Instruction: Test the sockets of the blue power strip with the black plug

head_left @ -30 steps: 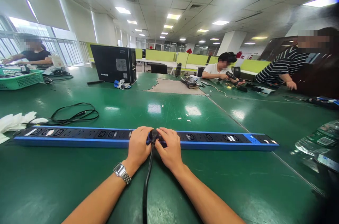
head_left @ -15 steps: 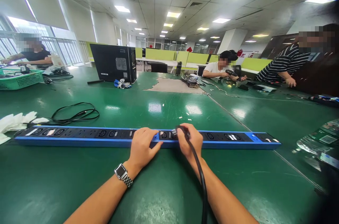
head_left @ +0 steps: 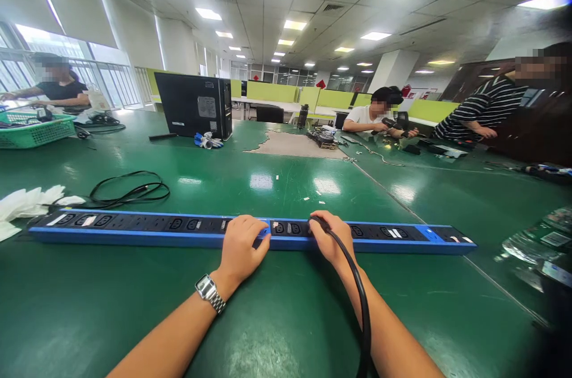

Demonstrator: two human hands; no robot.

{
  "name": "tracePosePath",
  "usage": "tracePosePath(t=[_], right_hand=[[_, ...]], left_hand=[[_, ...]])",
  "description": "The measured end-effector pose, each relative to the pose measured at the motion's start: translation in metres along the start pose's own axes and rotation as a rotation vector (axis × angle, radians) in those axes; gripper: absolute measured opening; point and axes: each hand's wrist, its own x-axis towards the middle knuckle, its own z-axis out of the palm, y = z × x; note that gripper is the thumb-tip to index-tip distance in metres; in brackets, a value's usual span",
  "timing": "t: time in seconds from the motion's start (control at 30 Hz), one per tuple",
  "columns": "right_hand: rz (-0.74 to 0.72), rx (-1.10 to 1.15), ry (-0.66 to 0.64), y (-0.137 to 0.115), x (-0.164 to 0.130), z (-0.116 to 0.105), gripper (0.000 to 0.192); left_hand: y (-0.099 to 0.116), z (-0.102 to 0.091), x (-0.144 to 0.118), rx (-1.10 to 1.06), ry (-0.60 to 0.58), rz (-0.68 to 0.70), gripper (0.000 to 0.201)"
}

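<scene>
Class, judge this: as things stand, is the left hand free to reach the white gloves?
Probably yes: the left hand rests open on the power strip, with bare table toward the gloves.

One long power strip (head_left: 134, 230) lay on one green table (head_left: 286, 318). Two hands were on it, the left hand (head_left: 241, 245) and the right hand (head_left: 329, 237), with one watch (head_left: 209, 293) and one held cable (head_left: 357, 294). One coiled cord (head_left: 129, 190), one computer case (head_left: 194, 105) and one basket (head_left: 36, 130) stood beyond. Three other people (head_left: 375, 115) sat around.
</scene>
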Motion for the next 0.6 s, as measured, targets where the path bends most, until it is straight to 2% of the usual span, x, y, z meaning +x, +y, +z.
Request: tracePosePath(t=[0.13, 0.3, 0.6], right_hand=[[0.007, -0.067, -0.031, -0.002, -0.001, -0.002, 0.027], [-0.12, -0.056, -0.079, 0.007, -0.003, -0.007, 0.026], [-0.263, -0.132, -0.036, 0.013, -0.004, -0.006, 0.024]], left_hand=[[0.0, 0.0, -0.001, -0.02, 0.005, 0.003, 0.008], [-0.001, 0.002, -0.002, -0.026, 0.004, -0.01, 0.008], [0.001, 0.005, -0.002, -0.011, -0.027, -0.025, 0.008]])
